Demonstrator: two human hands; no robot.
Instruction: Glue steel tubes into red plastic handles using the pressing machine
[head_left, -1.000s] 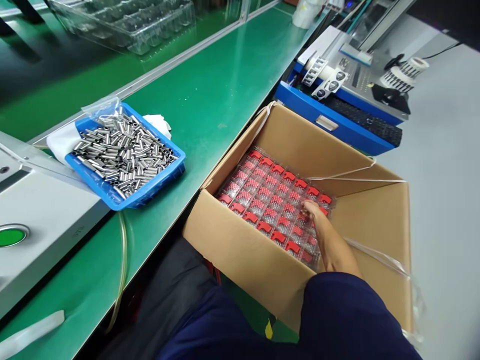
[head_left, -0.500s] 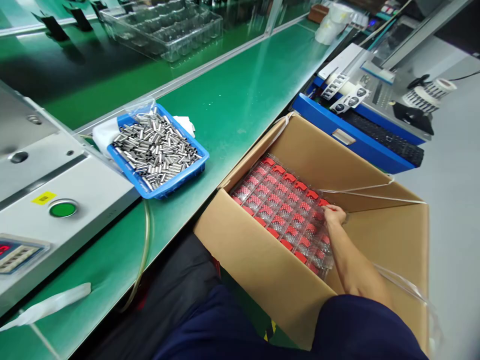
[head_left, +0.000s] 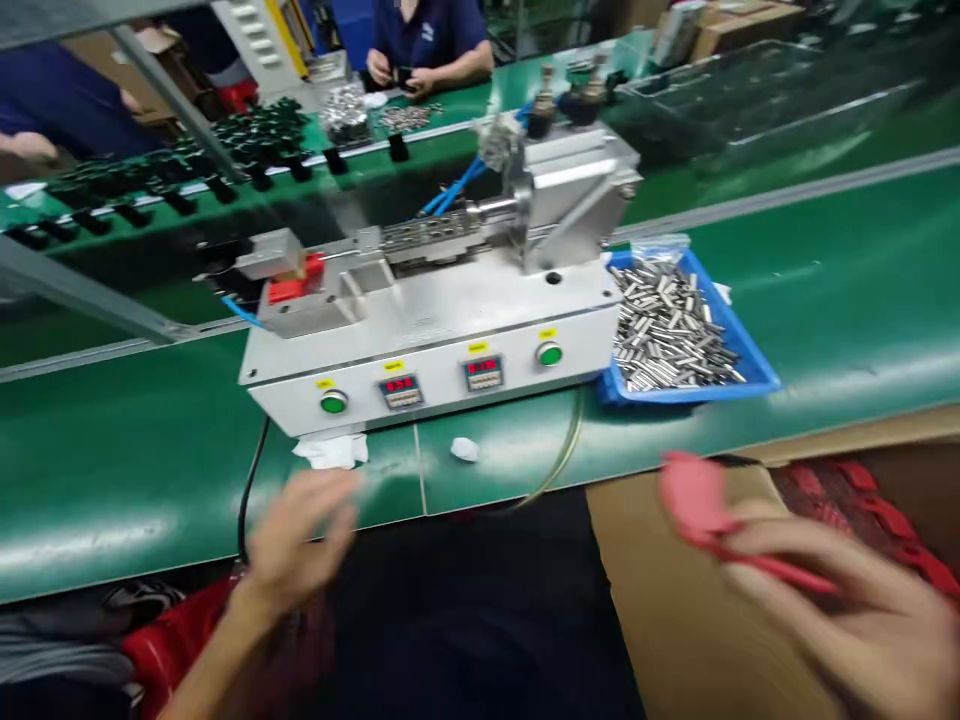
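My right hand (head_left: 847, 590) is closed around a red plastic part (head_left: 694, 495) with a broad rounded end and a narrow stem, blurred by motion. It is held above the side of the cardboard box (head_left: 667, 590). My left hand (head_left: 304, 530) hovers near the front edge of the bench, somewhat smeared, its fingers stretched out and nothing in them. Beyond both hands stands a metal bench machine (head_left: 435, 310) with green buttons and red number displays. Another red part (head_left: 296, 283) sits in the fixture at the machine's left end.
A blue tray (head_left: 750, 360) full of short metal tubes (head_left: 667, 330) stands right of the machine. More red parts (head_left: 892, 510) lie in the box. White scraps (head_left: 465, 449) and a hose (head_left: 568, 455) are on the green bench (head_left: 150, 450). A co-worker (head_left: 435, 45) sits across the line.
The view has swung left to the machine. My right hand has left the red parts in the box and now holds one. My left hand has come into view.
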